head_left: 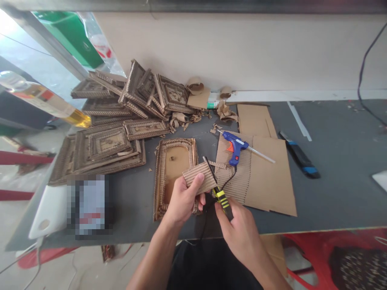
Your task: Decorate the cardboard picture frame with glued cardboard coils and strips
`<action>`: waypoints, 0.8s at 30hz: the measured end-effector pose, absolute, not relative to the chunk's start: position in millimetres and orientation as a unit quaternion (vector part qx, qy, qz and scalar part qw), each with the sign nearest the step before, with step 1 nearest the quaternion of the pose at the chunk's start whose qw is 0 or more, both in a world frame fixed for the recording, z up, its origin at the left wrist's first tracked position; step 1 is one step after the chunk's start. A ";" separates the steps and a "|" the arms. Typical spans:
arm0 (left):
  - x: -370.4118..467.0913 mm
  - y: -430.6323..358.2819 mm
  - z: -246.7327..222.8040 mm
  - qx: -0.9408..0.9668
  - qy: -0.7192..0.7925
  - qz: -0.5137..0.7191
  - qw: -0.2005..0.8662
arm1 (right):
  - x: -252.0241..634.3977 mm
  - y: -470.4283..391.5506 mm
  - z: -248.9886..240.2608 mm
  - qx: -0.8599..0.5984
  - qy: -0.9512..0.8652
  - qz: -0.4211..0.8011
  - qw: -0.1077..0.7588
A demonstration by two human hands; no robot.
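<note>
A small piece of corrugated cardboard (198,177) is pinched in my left hand (184,197), thumb on top of its ridges. My right hand (238,221) wraps round the black and yellow handle of a utility knife (223,197), whose dark blade lies along the cardboard's right edge. Just behind my left hand, a rectangular cardboard frame (160,173) with ridged borders rests on the table. To the right, a blue glue gun (237,147) with an orange trigger lies on a corrugated cardboard sheet (272,181).
Several cardboard frames (133,96) are piled at the back left, beside curled cardboard scraps (225,110). Another knife (298,157), black and blue, lies at right. A blurred-out device (92,205) and a white power strip (50,209) sit at the left on the grey table (338,193).
</note>
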State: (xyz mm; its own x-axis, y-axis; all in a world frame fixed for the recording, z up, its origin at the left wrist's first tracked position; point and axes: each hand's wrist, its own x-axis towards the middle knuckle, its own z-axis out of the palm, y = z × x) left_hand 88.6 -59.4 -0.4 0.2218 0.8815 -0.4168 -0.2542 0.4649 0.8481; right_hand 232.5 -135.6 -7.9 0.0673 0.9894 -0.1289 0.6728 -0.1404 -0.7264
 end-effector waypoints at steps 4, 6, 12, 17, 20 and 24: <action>85.7 -57.4 -3.1 0.333 0.476 0.404 0.706 | 231.9 -135.3 -13.2 -0.675 -0.628 0.284 0.264; 85.7 -56.3 -3.9 0.337 0.474 0.405 0.706 | 233.2 -134.5 -15.4 -0.667 -0.637 0.278 0.270; 86.9 -53.2 -4.3 0.350 0.478 0.404 0.697 | 233.1 -133.1 -26.9 -0.666 -0.651 0.230 0.282; 86.8 -50.9 -6.3 0.362 0.480 0.402 0.691 | 230.0 -134.5 -34.1 -0.676 -0.655 0.187 0.280; 86.1 -50.7 -7.5 0.362 0.481 0.402 0.690 | 229.8 -135.2 -34.3 -0.693 -0.663 0.135 0.250; 83.3 -51.1 -8.1 0.366 0.481 0.400 0.689 | 227.5 -135.3 -32.2 -0.707 -0.667 0.086 0.217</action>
